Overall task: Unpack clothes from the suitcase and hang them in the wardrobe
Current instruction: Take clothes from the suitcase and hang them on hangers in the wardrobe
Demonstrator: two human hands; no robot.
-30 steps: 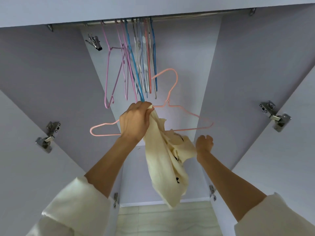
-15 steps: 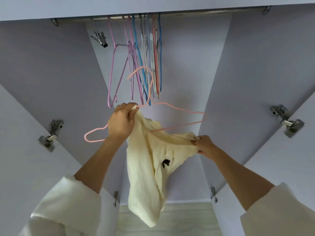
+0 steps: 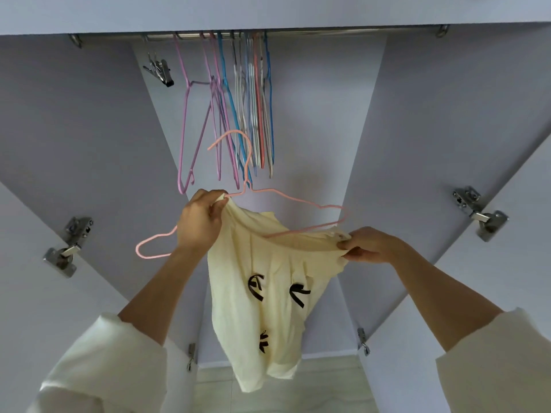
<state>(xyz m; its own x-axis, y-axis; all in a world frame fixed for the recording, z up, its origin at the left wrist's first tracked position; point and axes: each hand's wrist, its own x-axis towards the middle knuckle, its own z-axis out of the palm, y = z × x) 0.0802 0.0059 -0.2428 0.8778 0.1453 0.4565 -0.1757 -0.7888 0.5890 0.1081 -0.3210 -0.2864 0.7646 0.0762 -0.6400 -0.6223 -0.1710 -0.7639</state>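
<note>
The cream garment (image 3: 268, 293) now hangs spread between both hands inside the open wardrobe (image 3: 89, 129); half a second ago it was narrower, and a second ago it hung as a bunched strip from the left hand alone. The left hand (image 3: 198, 223) grips the garment's upper edge together with the pink hanger (image 3: 298, 201) near the hanger's neck, fingers curled and pressed together around cloth and wire. The right hand (image 3: 368, 244) has moved from an empty fist at the right to a pinch: thumb and fingers closed on the far-right end of the opened edge. The hanger has rotated; its hook, which pointed right a second ago, points up and left, in front of the empty hangers (image 3: 247, 114) on the rail (image 3: 328, 32). The hanger's right shoulder sits just above the stretched edge, apparently touching it; whether it is inside the opening cannot be told. The left shoulder projects bare to the left of the left hand.

Judgement: the opening is held taut so the hanger can be fed in. The garment is not yet seated on the hanger and the hook is not on the rail. The suitcase is not in view
</note>
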